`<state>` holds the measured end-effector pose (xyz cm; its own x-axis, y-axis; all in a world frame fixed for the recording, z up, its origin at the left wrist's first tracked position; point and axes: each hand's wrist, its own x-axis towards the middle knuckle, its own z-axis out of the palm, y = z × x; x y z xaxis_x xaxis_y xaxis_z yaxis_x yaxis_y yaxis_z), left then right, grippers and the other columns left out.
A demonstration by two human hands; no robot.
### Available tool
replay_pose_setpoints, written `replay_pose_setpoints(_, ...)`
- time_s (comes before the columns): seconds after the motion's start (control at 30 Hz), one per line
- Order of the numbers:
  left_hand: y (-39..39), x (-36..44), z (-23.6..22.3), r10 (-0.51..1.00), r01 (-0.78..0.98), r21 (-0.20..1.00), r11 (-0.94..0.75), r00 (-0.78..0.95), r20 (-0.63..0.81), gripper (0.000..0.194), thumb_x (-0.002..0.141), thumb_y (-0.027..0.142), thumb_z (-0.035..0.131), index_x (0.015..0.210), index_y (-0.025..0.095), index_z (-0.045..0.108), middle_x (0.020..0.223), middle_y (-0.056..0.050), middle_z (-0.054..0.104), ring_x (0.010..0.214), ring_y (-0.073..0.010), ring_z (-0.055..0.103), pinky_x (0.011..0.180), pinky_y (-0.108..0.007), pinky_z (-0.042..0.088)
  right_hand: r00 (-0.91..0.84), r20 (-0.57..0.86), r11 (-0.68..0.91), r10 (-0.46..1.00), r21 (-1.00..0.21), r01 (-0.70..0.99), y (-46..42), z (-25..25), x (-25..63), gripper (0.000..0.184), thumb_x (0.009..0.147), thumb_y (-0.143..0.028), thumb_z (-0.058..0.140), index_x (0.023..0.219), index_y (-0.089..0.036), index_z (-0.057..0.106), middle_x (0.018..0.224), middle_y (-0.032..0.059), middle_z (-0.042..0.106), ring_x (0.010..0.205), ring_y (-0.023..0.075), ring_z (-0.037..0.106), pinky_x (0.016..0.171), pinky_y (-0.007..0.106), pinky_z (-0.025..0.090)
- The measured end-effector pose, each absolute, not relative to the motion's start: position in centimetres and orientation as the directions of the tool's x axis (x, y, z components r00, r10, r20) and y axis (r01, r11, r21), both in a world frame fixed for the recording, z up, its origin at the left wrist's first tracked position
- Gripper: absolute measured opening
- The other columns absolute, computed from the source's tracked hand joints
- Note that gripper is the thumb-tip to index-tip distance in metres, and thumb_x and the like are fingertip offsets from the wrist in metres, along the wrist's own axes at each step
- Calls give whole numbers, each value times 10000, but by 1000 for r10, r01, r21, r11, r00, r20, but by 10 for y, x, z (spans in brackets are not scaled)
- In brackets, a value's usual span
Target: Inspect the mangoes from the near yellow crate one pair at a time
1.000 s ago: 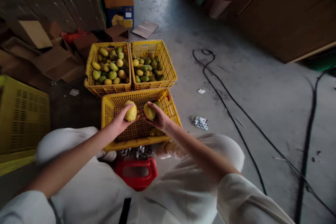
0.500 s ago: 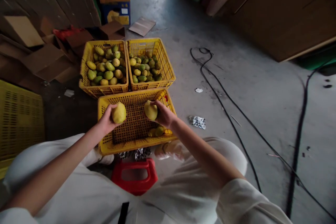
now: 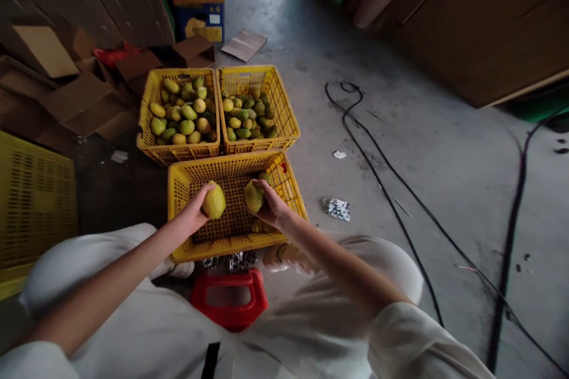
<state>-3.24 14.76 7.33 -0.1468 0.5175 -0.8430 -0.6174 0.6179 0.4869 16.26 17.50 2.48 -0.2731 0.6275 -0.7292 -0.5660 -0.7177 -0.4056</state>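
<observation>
My left hand (image 3: 198, 208) is closed around a yellow oval fruit (image 3: 215, 201), thumb on its upper side. A greener oval fruit (image 3: 253, 196) sits in my right hand (image 3: 270, 204), the fingers wrapped round its right side. Both are held apart from each other over a yellow plastic crate (image 3: 178, 177) between my feet. Inside this crate, a few similar fruits (image 3: 262, 226) lie at the right, partly hidden by my right hand. The exact kind of fruit is unclear.
Beyond stand a left crate (image 3: 178, 156) and a right crate (image 3: 284, 112), both holding several green-yellow fruits. A red plastic stool-like piece (image 3: 229, 320) lies below. Cardboard boxes (image 3: 84, 100) and another yellow crate (image 3: 38, 207) are left; black cables (image 3: 377, 151) run along the floor at right.
My left hand has moved right and a little down with its fruit, closer to the other one. My right hand has lowered slightly, and its fruit has turned. The view has shifted slightly.
</observation>
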Motion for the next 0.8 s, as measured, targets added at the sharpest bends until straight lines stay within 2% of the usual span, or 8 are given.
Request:
replay_pose_setpoints(0.13, 150, -34, 72, 484, -658, 430, 618, -113, -868, 104, 998, 208, 634, 908, 196, 685, 709, 3, 699, 606, -174, 706, 602, -264, 628, -266, -800, -765, 537, -328, -554, 178, 33, 161, 128, 969, -354, 700, 922, -245, 651, 679, -19, 695, 675, 187, 721, 615, 277, 622)
replay_pose_setpoints(0.23, 148, -33, 66, 490, -655, 398, 643, -48, -870, 15, 933, 171, 702, 929, 182, 694, 723, -6, 722, 591, -179, 718, 580, -269, 628, -311, -803, -794, 509, -298, -530, 177, 36, 160, 123, 988, -328, 678, 909, -238, 650, 668, -22, 687, 609, 172, 685, 571, 264, 588)
replay_pose_setpoints(0.33, 145, -29, 62, 488, -621, 388, 681, -11, -873, 91, 909, 149, 769, 940, 183, 690, 746, -12, 750, 558, -164, 713, 554, -256, 618, -287, -804, -804, 520, -348, -482, 173, 35, 157, 177, 960, -318, 765, 866, -236, 639, 647, -48, 665, 539, 138, 627, 537, 233, 542)
replay_pose_setpoints(0.43, 144, -24, 60, 504, -600, 406, 690, -5, -864, 95, 934, 131, 760, 927, 185, 682, 752, -15, 757, 564, -158, 719, 570, -255, 627, -261, -802, -803, 538, -393, -447, 171, 35, 155, 258, 885, -311, 873, 846, -237, 629, 651, -57, 667, 545, 134, 625, 530, 225, 524)
replay_pose_setpoints(0.5, 144, -23, 61, 522, -605, 431, 669, -31, -852, 113, 954, 100, 721, 900, 186, 672, 725, -4, 737, 571, -153, 718, 598, -250, 636, -248, -812, -803, 529, -384, -456, 171, 37, 154, 205, 906, -286, 840, 876, -238, 643, 661, -52, 672, 587, 151, 658, 556, 237, 545)
replay_pose_setpoints(0.6, 146, -22, 63, 491, -645, 420, 638, -80, -868, 132, 978, 110, 689, 879, 193, 659, 706, 9, 711, 576, -148, 711, 630, -246, 644, -225, -846, -798, 483, -319, -512, 173, 44, 153, 81, 997, -274, 686, 932, -240, 651, 686, -34, 683, 665, 178, 710, 655, 290, 624)
replay_pose_setpoints(0.7, 146, -26, 63, 437, -704, 356, 615, -72, -897, 79, 1003, 203, 672, 925, 197, 682, 733, -4, 727, 578, -167, 718, 612, -278, 655, -254, -847, -785, 467, -265, -560, 174, 49, 155, 86, 1021, -316, 615, 994, -241, 648, 769, 2, 731, 714, 200, 736, 699, 340, 664)
replay_pose_setpoints(0.8, 145, -32, 58, 463, -716, 307, 627, 26, -886, 130, 1012, 274, 636, 977, 183, 723, 696, -13, 724, 551, -183, 716, 552, -285, 641, -315, -822, -791, 474, -240, -563, 175, 50, 157, 114, 1021, -305, 575, 1068, -235, 653, 833, 28, 762, 740, 210, 747, 695, 348, 671)
